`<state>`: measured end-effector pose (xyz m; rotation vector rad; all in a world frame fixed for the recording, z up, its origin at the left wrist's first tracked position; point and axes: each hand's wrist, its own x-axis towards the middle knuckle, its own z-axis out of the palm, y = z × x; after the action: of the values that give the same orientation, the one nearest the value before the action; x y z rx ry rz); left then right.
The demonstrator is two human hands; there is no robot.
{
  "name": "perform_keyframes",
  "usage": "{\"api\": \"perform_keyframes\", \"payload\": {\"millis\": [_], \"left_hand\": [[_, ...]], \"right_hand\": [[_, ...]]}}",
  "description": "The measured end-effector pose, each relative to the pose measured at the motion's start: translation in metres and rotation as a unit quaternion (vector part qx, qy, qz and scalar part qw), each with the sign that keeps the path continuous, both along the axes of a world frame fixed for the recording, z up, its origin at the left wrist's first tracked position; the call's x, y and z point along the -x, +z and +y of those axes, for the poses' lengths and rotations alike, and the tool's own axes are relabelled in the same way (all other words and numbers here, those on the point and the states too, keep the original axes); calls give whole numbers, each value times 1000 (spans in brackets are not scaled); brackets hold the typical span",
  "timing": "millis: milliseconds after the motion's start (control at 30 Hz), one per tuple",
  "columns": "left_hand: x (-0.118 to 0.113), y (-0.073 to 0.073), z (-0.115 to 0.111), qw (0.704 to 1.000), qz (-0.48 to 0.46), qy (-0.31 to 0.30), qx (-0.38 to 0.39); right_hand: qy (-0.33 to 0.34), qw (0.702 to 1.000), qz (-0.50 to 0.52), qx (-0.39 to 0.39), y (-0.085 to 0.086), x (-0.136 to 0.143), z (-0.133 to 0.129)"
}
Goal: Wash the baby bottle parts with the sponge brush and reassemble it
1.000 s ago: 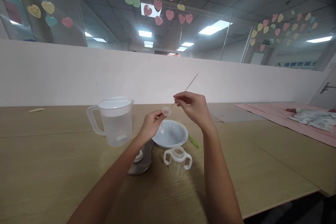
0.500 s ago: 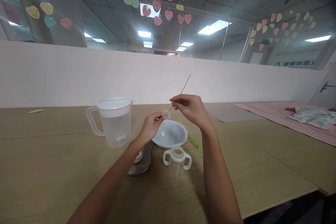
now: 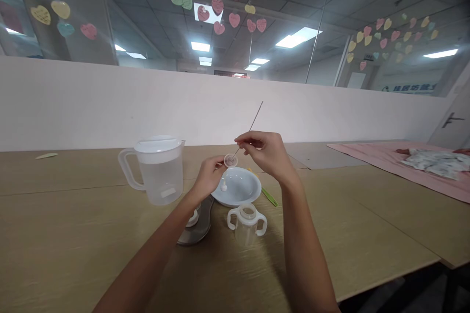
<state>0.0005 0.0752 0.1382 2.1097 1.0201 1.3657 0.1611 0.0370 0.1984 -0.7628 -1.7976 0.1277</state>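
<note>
My left hand is closed, pinching the rim of a small round translucent silicone straw piece. A white weighted end seems to hang from it over a white bowl. Between the fingertips of my right hand is a straw brush with a thin wire handle, slanting up to the right. Its lower end reaches the middle of the silicone piece; no bristles show, and how deep it goes cannot be seen. Below the hands stands a clear two-handled sippy cup, upright and without a lid.
A lidded plastic pitcher stands left of the bowl. Partly behind my left forearm lies a grey tray with a white ring-shaped part. A green-handled brush lies right of the bowl. Far right is a pink cloth.
The silicone piece in my left hand has shifted slightly left and its open face has turned more toward me. The wire handle has moved slightly left and down, its lower end still at the piece.
</note>
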Motion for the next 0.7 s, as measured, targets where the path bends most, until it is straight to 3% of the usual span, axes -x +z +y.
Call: {"api": "perform_keyframes", "payload": {"millis": [133,433,700], "left_hand": [[-2,1,-3,1000,-3,-13,-13],[-3,-1,-2,999,-17,-27,-14],[-2,-1,-1,998,-45,-32,1]], "right_hand": [[-39,999,-2,-36,1,0,-1],[-55,996,-20,-71,2,7,-7],[-63,997,-15,-49,3,0,-8]]}}
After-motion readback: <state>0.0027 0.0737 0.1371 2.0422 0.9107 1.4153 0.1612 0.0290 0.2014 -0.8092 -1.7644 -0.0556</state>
